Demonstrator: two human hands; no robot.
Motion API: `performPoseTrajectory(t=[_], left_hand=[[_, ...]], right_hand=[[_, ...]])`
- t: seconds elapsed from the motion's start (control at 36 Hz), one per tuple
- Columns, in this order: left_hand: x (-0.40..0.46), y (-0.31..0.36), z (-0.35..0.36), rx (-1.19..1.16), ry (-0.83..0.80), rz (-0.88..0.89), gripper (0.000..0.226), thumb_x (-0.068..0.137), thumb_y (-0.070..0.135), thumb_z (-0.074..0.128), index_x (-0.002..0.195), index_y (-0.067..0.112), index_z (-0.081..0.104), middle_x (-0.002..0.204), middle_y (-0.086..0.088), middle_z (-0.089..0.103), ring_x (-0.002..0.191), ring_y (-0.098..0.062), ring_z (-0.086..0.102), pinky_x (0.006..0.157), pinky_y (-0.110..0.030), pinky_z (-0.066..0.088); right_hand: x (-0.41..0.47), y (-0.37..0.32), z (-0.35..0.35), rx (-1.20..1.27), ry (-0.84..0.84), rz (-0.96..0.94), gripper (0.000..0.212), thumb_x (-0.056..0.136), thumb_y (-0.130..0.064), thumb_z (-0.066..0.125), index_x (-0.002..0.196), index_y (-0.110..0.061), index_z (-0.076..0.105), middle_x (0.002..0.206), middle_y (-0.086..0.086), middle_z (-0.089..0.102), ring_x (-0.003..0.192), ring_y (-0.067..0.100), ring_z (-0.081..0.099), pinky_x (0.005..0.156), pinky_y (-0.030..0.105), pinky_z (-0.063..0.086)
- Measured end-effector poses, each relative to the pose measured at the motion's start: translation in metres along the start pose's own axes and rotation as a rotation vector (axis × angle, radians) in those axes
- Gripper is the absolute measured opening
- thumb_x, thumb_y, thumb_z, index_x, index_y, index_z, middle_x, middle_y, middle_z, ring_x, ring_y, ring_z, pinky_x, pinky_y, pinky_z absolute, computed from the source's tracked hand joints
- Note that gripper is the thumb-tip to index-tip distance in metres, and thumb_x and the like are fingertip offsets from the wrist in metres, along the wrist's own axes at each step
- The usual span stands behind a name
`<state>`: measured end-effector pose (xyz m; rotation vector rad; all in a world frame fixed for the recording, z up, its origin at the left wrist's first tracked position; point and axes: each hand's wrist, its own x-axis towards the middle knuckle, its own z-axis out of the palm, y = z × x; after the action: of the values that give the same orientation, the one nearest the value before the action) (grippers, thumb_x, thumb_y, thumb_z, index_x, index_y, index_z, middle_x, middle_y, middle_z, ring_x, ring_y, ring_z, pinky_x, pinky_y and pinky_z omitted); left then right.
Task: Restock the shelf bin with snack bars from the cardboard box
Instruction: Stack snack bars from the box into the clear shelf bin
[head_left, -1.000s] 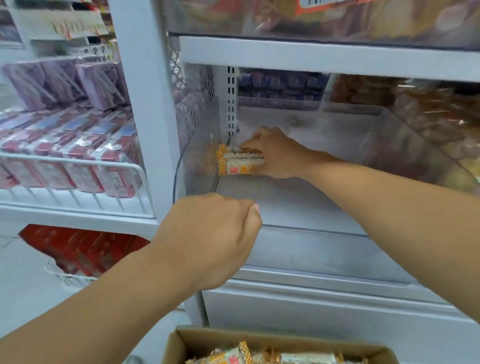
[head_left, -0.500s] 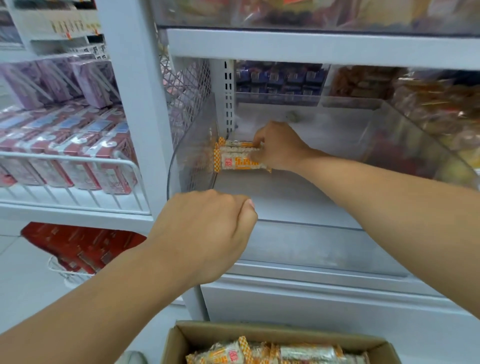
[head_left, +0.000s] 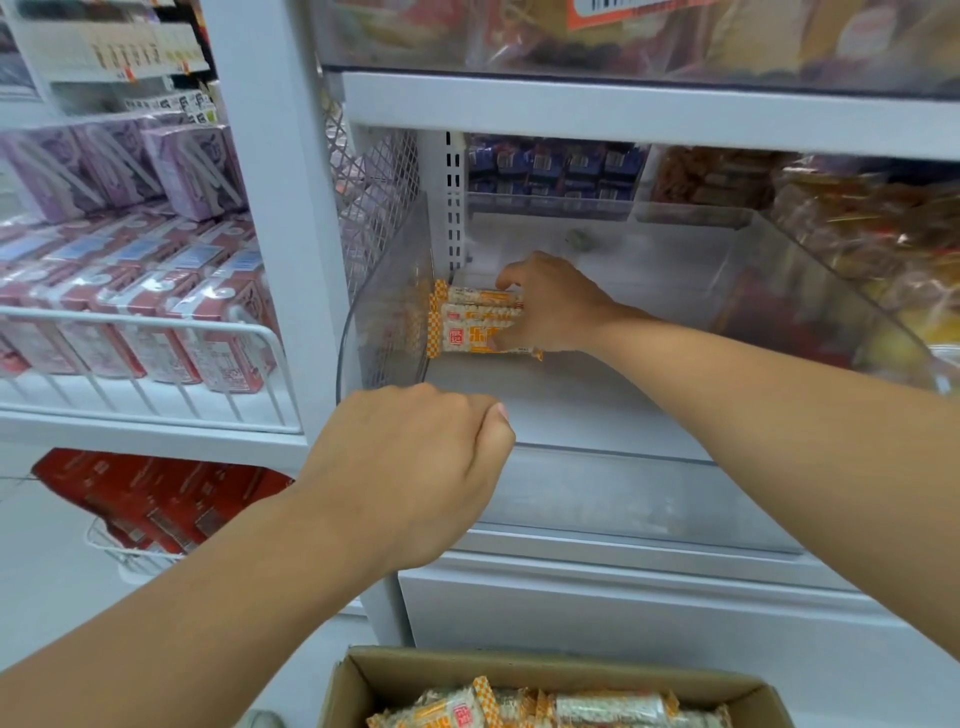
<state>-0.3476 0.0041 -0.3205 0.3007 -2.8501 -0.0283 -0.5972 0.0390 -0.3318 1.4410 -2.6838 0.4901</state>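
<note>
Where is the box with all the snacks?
In the head view, the cardboard box sits at the bottom middle, open, below the clear shelf bin and just under the left hand.

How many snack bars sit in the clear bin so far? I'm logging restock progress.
3 show, stacked at the clear bin's left wall under the right hand: the top bar, the middle bar and the front bar. The hand may hide more.

— What frames the aisle?
— White metal shelving (head_left: 280, 218) with a perforated upright (head_left: 455, 197) and lattice side panel (head_left: 374, 208).
— And below?
— A pale floor (head_left: 41, 571) under even, bright store lighting.
</note>
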Motion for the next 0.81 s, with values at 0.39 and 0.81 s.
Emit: performPoseTrajectory(t=[0.39, 0.81], left_hand=[[0.001, 0.002, -0.002, -0.018, -0.023, -0.003, 0.064, 0.092, 0.047, -0.001, 0.103, 0.032, 0.060, 0.080, 0.003, 0.063, 0.079, -0.022, 0.060, 0.073, -0.036, 0.049], [0.000, 0.002, -0.002, -0.026, -0.013, -0.004, 0.062, 0.093, 0.047, 0.000, 0.099, 0.030, 0.059, 0.074, 0.003, 0.059, 0.075, -0.022, 0.058, 0.070, -0.036, 0.047]], right_hand=[[-0.004, -0.007, 0.016, -0.041, 0.110, -0.054, 0.043, 0.081, -0.036, 0.079, 0.117, -0.014, 0.068, 0.117, 0.007, 0.057, 0.109, 0.026, 0.052, 0.089, 0.041, 0.049], [-0.005, -0.002, 0.016, 0.015, 0.092, -0.074, 0.056, 0.077, -0.039, 0.082, 0.127, -0.020, 0.064, 0.119, 0.004, 0.057, 0.112, 0.024, 0.052, 0.088, 0.041, 0.049]])
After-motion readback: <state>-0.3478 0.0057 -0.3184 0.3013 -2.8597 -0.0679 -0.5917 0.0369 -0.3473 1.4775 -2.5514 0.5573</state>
